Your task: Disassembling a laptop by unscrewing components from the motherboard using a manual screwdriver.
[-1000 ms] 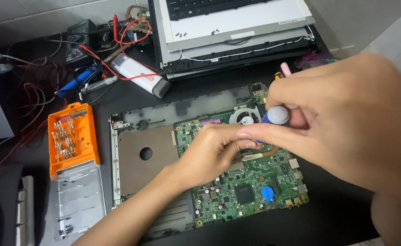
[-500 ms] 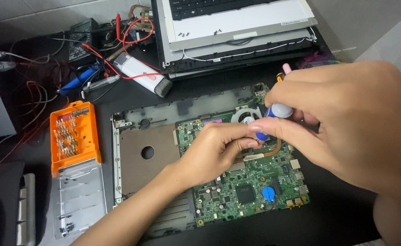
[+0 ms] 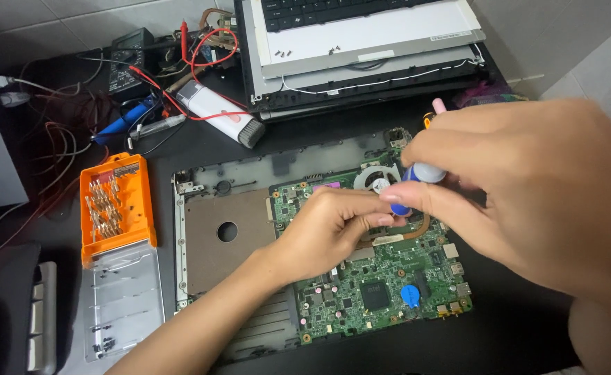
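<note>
The right hand [image 3: 527,187] has crept leftward (screwdriver [image 3: 416,182] cap too) — closer over the left hand [image 3: 333,232].

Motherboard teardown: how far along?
Done: laptop base opened, green motherboard exposed, loose screws on the removed panel. In hand: right hand turns a screwdriver by the fan, left hand steadying. Left: board and copper heatpipe remain seated.
</note>
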